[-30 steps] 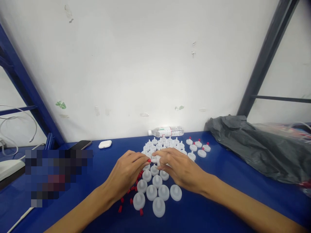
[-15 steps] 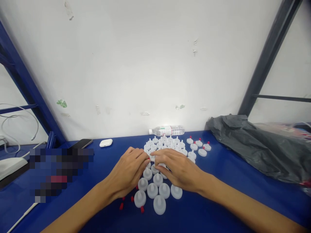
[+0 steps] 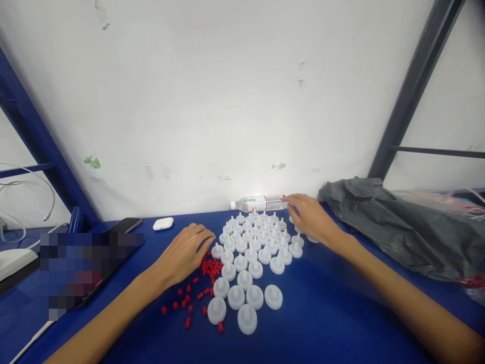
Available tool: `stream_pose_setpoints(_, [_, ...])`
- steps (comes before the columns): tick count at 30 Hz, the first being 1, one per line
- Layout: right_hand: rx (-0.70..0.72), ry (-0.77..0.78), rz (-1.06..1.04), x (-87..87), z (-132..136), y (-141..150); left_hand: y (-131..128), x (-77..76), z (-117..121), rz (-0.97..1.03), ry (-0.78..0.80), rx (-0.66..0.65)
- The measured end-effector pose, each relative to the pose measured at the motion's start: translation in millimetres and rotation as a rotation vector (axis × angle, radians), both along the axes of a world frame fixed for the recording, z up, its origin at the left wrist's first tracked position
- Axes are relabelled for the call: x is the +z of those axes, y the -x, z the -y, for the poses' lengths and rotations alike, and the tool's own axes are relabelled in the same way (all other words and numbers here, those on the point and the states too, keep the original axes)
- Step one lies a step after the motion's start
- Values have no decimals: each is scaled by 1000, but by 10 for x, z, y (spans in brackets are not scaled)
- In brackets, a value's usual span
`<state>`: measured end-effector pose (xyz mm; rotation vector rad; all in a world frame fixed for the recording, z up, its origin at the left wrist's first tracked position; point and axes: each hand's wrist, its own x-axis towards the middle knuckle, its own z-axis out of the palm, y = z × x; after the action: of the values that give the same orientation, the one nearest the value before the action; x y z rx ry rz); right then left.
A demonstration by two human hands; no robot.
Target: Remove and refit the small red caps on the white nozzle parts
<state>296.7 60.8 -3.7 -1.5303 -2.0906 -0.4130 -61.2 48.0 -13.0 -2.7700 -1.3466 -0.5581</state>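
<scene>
My right hand (image 3: 308, 216) reaches to the back right with its fingers pinched. A bit of red (image 3: 284, 196) shows at its fingertips, apparently the tip of a red-tipped nozzle cap; the rest is hidden by the fingers. My left hand (image 3: 185, 254) hovers palm down beside a pile of small red tips (image 3: 212, 267), thumb and fingers slightly apart, nothing seen in them. To its right stand many white nozzle caps (image 3: 251, 254), spouts up. Other finished-looking caps at the back right are mostly covered by my right hand.
A clear plastic bottle (image 3: 255, 203) lies along the wall behind the caps. Black plastic sheeting (image 3: 397, 232) covers the right side. On the left are a white earphone case (image 3: 163, 224), a phone (image 3: 127, 225) and a white cable (image 3: 32, 341). Loose red tips lie scattered at the front left.
My hands have parted from the middle of the caps. The right moved to the back right with the red-tipped piece; the left drew back left, uncovering the red pile.
</scene>
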Motion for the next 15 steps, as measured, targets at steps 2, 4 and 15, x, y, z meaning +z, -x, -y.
stream_pose_setpoints(2, [-20,51,18,-47,-77,-97,5,-1,-7,-22,28,9])
stream_pose_setpoints(4, [-33,111,35,-93,-128,-171,20,3,-25,-42,41,15])
stream_pose_setpoints(15, [35,239,141,-184,-164,-181,53,-16,-51,-71,62,-17])
